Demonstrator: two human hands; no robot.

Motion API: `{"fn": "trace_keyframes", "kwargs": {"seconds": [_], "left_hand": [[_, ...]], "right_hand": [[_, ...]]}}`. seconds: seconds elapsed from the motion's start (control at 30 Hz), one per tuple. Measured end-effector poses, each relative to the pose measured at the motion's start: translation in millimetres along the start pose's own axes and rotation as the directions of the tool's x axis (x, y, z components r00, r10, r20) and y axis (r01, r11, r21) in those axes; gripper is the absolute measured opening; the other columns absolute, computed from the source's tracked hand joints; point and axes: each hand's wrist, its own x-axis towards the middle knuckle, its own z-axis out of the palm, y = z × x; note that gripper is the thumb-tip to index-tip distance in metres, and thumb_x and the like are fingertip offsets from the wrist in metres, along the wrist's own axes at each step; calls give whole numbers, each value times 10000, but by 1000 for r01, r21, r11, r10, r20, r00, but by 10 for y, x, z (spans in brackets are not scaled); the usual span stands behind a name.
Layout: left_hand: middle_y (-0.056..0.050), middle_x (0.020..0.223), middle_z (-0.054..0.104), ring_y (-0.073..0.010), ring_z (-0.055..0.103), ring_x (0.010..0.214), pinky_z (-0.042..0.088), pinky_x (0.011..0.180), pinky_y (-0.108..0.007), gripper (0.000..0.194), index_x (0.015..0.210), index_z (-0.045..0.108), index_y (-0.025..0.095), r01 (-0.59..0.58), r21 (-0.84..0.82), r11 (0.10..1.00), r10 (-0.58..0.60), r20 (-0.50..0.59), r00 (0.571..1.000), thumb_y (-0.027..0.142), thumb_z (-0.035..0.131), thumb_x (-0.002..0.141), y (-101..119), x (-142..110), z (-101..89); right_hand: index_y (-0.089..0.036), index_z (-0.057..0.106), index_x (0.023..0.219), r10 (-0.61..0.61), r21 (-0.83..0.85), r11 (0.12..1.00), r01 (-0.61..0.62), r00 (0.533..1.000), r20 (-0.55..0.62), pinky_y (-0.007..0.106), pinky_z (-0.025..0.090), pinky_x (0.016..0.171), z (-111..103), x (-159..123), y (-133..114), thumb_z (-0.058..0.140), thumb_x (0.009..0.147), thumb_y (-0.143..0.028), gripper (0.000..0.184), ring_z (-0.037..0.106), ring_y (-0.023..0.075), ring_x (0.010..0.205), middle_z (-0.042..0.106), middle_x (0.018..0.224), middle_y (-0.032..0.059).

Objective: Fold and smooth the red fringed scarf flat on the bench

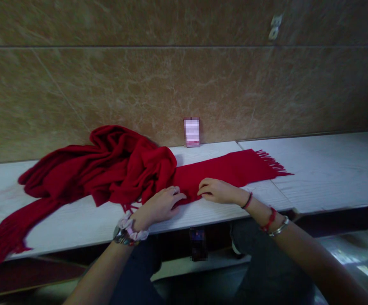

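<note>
A red fringed scarf (222, 167) lies on the white bench top. Its right part is spread flat with the fringe pointing right, while the left part is heaped in loose folds. At the near edge of the flat part, my left hand (161, 206) pinches the cloth beside the heap. A short way to the right, my right hand (218, 191) has its fingers curled on the same edge, gripping the fabric. Both sets of fingertips are partly hidden against the scarf. Another fringed end hangs over the bench's front edge at far left.
Against the brown marble-patterned wall (139, 89) leans a small blurred card or phone-like thing (192, 132). The white bench top (323, 169) runs left to right, with a seam at right. My legs are below its front edge. A wall fitting (275, 27) sits at upper right.
</note>
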Motion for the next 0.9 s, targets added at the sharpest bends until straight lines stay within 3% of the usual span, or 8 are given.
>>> {"fn": "trace_keyframes", "kwargs": {"seconds": [0.13, 0.2, 0.33, 0.43, 0.53, 0.67, 0.77, 0.9], "left_hand": [[-96, 1204, 462, -219, 460, 1098, 370, 946, -379, 345, 1132, 515, 189, 52, -136, 989, -48, 35, 998, 384, 385, 878, 16, 8, -13], [-108, 1292, 406, -237, 384, 1196, 316, 993, -409, 418, 1168, 482, 185, 113, -187, 976, -95, 104, 990, 454, 327, 889, 14, 5, -14], [-129, 1463, 163, -278, 96, 1346, 167, 1062, -458, 652, 1325, 320, 182, 230, -232, 945, -147, 328, 933, 614, 298, 838, -7, -11, -15], [-110, 1485, 60, -283, 29, 1351, 146, 1062, -478, 708, 1369, 246, 213, 263, -237, 935, -156, 392, 907, 645, 324, 813, -25, -12, -21], [-81, 1453, 233, -246, 149, 1341, 212, 1051, -446, 477, 1251, 431, 227, 243, -210, 947, -170, 316, 934, 507, 281, 896, -36, 14, -25], [-77, 1178, 551, -156, 462, 1140, 339, 989, -311, 357, 1058, 564, 164, 159, -110, 981, -154, 46, 987, 277, 246, 940, -18, 95, 9], [-105, 1004, 584, -166, 565, 911, 451, 844, -300, 325, 968, 576, 118, 312, 22, 950, -308, -108, 945, 214, 269, 921, 52, 177, 66], [-141, 983, 563, -218, 568, 895, 494, 700, -316, 283, 1006, 545, 104, 492, 147, 858, -467, -173, 867, 75, 313, 847, 164, 300, 96]], "right_hand": [[-137, 640, 1043, 18, 59, 998, -18, 1000, 4, 291, 394, 927, -16, 132, 29, 437, 864, -163, 272, 527, 157, 1012, 613, 1072, 88], [-140, 606, 1112, 10, 65, 998, -13, 999, 49, 310, 354, 979, 16, 213, 19, 426, 877, -194, 300, 486, 163, 1101, 592, 1148, 87], [-184, 386, 1333, 128, 46, 989, -138, 974, 184, 469, 226, 1048, 98, 323, -6, 421, 879, -412, 510, 249, 252, 1305, 358, 1403, 93], [-237, 259, 1390, 241, 29, 965, -261, 925, 293, 579, 145, 1033, 125, 345, 10, 363, 862, -531, 614, 123, 309, 1337, 199, 1471, 65], [-232, 228, 1400, 289, 30, 949, -314, 903, 318, 594, 120, 1031, 126, 331, 28, 302, 858, -575, 646, 88, 315, 1341, 163, 1479, 57], [-181, 197, 1410, 332, 32, 934, -355, 899, 285, 582, 117, 1040, 151, 285, 3, 245, 873, -564, 661, 87, 304, 1343, 161, 1475, 77], [-153, 208, 1406, 327, 15, 940, -340, 914, 241, 581, 109, 1043, 191, 256, -24, 270, 873, -551, 668, 93, 305, 1343, 170, 1471, 92], [-141, 211, 1405, 333, -16, 941, -337, 918, 216, 578, 125, 1042, 205, 250, -47, 292, 875, -528, 661, 112, 308, 1339, 172, 1469, 102]]}}
